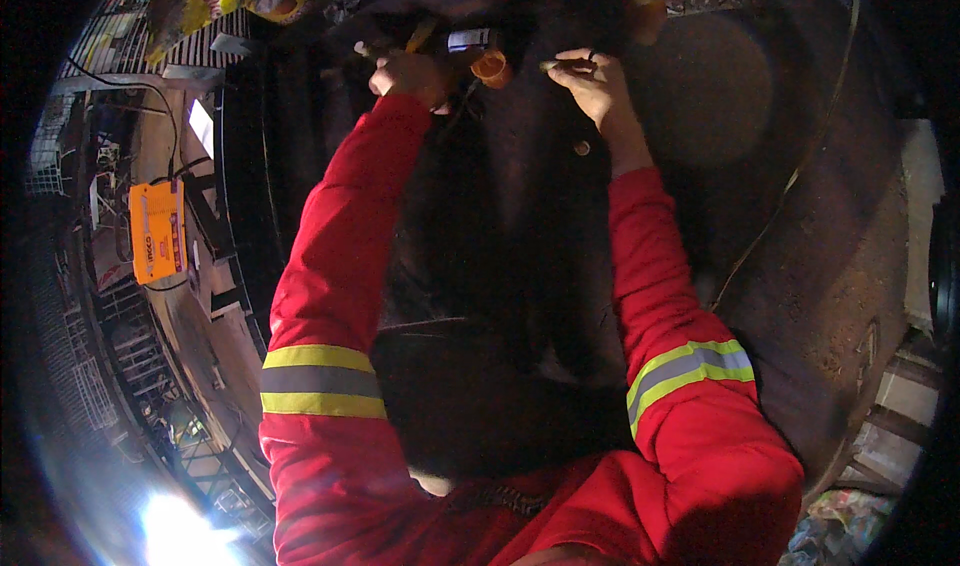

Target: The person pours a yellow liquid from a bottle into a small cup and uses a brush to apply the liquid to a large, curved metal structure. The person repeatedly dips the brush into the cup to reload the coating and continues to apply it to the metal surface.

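My left hand point(408, 78) is closed, reaching to the far side of the dark surface. A pale tip point(364, 49) pokes out at its left side; the thing itself is mostly hidden. To its right, my right hand point(588, 81) is pinched, thumb against fingers, around something small and dim at the fingertips. An orange cup-like piece point(491, 68) lies between the two hands, its round mouth showing. Just beyond it is a small item with a white and blue label point(472, 40). A small round piece point(582, 148) rests nearer me, below my right hand.
At left, an orange box point(158, 232) hangs by a cable near wooden planks and wire racks. A yellow bag point(220, 1) lies at the far left. Another orange-brown piece point(648, 18) sits at the far right. A thin cord point(790, 181) crosses the right side.
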Demonstrator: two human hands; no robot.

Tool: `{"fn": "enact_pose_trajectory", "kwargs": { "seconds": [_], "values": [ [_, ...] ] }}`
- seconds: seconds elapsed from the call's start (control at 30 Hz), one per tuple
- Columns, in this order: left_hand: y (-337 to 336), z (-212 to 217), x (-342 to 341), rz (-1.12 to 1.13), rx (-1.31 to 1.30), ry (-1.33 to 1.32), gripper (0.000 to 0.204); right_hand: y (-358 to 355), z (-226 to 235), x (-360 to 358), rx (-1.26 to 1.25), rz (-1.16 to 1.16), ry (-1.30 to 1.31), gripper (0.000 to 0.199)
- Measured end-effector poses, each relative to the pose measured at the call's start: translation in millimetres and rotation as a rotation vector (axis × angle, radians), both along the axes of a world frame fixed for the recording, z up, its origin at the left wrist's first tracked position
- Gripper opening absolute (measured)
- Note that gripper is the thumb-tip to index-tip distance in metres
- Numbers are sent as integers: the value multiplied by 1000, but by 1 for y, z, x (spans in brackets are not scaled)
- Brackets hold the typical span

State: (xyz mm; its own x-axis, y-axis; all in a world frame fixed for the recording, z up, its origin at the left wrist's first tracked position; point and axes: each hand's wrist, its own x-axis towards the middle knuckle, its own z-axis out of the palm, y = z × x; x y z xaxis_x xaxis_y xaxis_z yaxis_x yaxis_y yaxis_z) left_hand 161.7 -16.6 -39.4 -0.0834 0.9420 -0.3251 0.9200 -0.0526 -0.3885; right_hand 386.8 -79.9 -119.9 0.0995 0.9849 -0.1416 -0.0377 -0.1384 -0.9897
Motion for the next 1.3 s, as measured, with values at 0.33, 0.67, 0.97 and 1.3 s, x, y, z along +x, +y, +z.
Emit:
{"fn": "enact_pose_trajectory", "kwargs": {
  "seconds": [0.33,0.67,0.97,1.3],
  "values": [
    [-25,-1,-38,77,40,-366,86,18,-9,-21,68,-53,-7,25],
    [-30,-20,-56,117,119,-588,94,23,-1,-36,20,-112,26,30],
    [-32,-44,-65,75,139,-497,101,28,7,-46,-19,-86,50,35],
    [-40,-63,-56,129,62,-467,91,32,-14,-41,-9,-134,26,29]
  ]
}}
